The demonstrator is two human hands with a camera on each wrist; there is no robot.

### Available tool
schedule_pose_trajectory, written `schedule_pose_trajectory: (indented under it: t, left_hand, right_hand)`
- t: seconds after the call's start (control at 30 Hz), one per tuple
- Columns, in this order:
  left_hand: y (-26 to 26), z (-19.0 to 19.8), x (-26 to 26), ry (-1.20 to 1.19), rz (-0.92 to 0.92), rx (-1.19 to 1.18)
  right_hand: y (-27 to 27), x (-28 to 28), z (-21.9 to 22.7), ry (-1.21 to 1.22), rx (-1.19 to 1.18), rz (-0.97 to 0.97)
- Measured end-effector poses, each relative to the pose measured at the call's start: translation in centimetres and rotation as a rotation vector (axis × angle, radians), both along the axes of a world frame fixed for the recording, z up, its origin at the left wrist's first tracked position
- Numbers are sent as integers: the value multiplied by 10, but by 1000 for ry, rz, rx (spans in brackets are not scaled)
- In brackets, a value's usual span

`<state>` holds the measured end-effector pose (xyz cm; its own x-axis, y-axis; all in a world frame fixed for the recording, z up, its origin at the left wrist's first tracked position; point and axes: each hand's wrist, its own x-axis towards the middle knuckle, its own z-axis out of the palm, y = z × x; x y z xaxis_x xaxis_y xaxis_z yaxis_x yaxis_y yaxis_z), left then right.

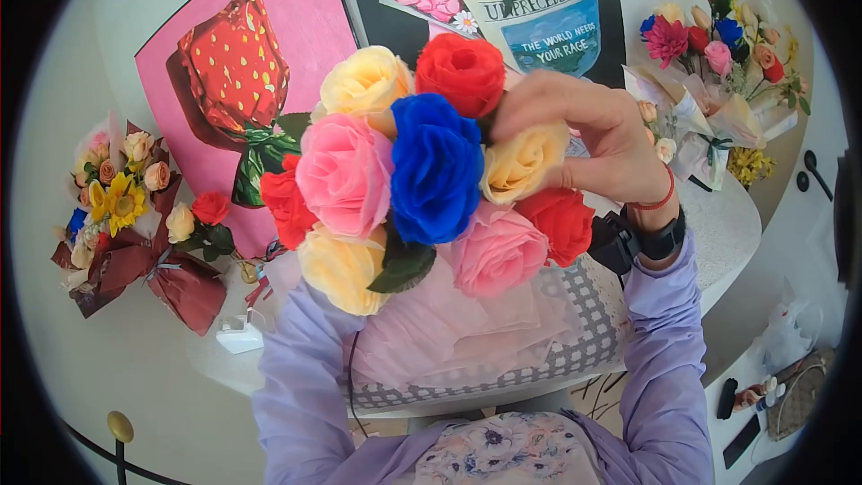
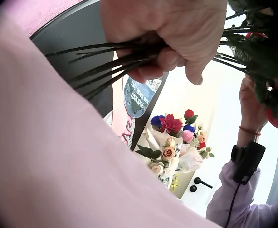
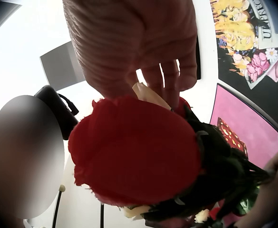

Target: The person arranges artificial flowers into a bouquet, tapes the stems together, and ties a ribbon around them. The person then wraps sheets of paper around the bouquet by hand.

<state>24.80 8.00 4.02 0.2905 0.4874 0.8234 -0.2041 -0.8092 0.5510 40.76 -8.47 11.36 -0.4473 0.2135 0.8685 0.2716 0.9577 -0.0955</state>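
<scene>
A bunch of fabric roses fills the middle of the head view: a blue rose (image 1: 436,169) at the centre, with pink, red and cream ones around it. My left hand (image 2: 170,31) grips the dark stems (image 2: 105,69) in a bundle below the blooms; in the head view the flowers hide it. At the bunch's right side, my right hand (image 1: 602,130) holds a cream rose (image 1: 524,162) between thumb and curled fingers. Seen from the right wrist, a large red rose (image 3: 134,152) covers part of that cream rose, just below my right hand (image 3: 139,47).
Wrapped bouquets stand at the left (image 1: 184,283) and right (image 1: 736,117). Behind are a pink painting (image 1: 162,81) and a dark one with lettering. Pale pink wrapping (image 1: 449,341) lies on a patterned grey cloth (image 1: 593,323). A small white object (image 1: 240,334) sits near the table's left edge.
</scene>
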Motion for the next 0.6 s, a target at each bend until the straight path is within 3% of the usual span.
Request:
schedule_pose_trajectory:
  t: [0.4, 0.47, 0.57, 0.6]
  left_hand:
    - [-17, -18, -9, -64, 5, 21]
    - [-18, -19, -15, -74, 3, 24]
    - [-16, -17, -18, -95, 12, 25]
    - [-23, -27, -35, -102, 16, 24]
  right_hand:
    - [-5, 9, 2, -49, -43, 64]
    - [-1, 15, 1, 81, -125, 219]
    - [12, 22, -4, 198, -185, 282]
    - [20, 31, -5, 120, -241, 218]
